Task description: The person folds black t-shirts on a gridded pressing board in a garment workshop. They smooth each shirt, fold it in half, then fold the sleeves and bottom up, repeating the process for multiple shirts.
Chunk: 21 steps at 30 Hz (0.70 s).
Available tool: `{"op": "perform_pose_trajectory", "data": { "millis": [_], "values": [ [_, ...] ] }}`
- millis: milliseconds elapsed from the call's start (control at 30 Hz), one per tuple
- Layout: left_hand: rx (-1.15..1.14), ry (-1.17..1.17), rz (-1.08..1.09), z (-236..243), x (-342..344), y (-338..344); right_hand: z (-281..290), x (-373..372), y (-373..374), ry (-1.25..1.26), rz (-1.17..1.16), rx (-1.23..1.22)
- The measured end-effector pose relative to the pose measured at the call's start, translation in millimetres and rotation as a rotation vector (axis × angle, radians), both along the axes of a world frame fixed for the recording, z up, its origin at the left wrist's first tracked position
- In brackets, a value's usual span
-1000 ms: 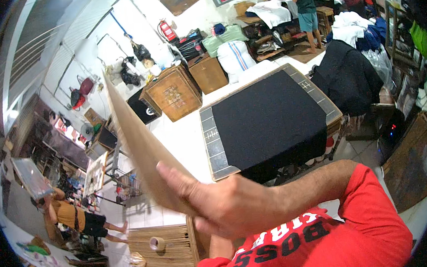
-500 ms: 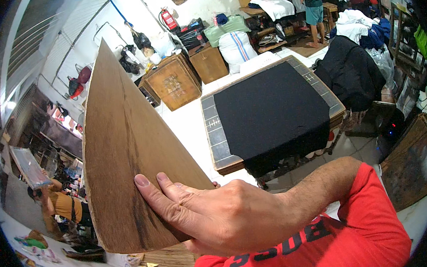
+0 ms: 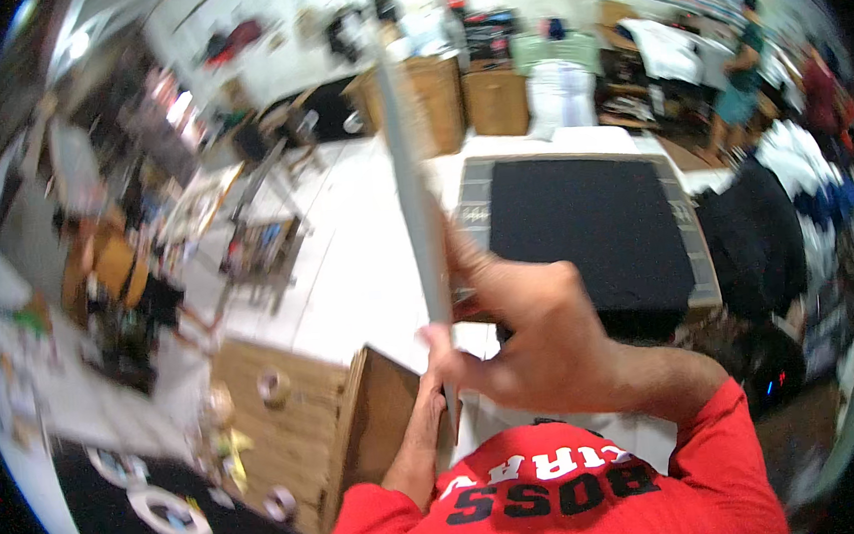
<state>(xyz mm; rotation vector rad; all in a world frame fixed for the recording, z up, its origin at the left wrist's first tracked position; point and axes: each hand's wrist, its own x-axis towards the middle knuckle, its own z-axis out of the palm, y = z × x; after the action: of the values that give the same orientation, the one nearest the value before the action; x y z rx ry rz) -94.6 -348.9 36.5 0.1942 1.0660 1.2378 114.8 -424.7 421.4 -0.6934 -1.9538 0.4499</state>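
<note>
A thin wooden board [image 3: 407, 188] stands upright in front of me, almost edge-on and blurred. My right hand [image 3: 528, 334] grips it, thumb and fingers on either face. My left hand [image 3: 432, 385] holds its lower part from below, its fingers partly hidden. Beyond them lies a black cloth [image 3: 585, 234] on a board-topped table [image 3: 699, 251] with marked grey side strips. A wooden stack of boards [image 3: 295, 443] with a tape roll [image 3: 274, 386] on it is at lower left, just left of the held board.
Printed black fabric [image 3: 105, 503] lies at bottom left. A person [image 3: 111, 267] is by racks on the left. Two people [image 3: 737, 62] [image 3: 820, 95] stand back right near piled white and dark clothes [image 3: 790, 158]. Cabinets [image 3: 494, 101] and a stuffed sack [image 3: 562, 96] line the back wall.
The board has turned from showing its broad face to edge-on and moved rightward in view. My left hand now shows beneath it. The view has swung, with the room blurred.
</note>
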Motion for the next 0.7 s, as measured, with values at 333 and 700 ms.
{"op": "perform_pose_trajectory", "data": {
  "millis": [333, 700],
  "values": [
    [-0.49, 0.252, -0.178, -84, 12, -187, -79, -54, 113, -0.195, 0.093, -0.353],
    [-0.357, 0.728, -0.01, -85, 160, -346, -279, -39, 92, -0.392, 0.371, -0.899]
  ]
}}
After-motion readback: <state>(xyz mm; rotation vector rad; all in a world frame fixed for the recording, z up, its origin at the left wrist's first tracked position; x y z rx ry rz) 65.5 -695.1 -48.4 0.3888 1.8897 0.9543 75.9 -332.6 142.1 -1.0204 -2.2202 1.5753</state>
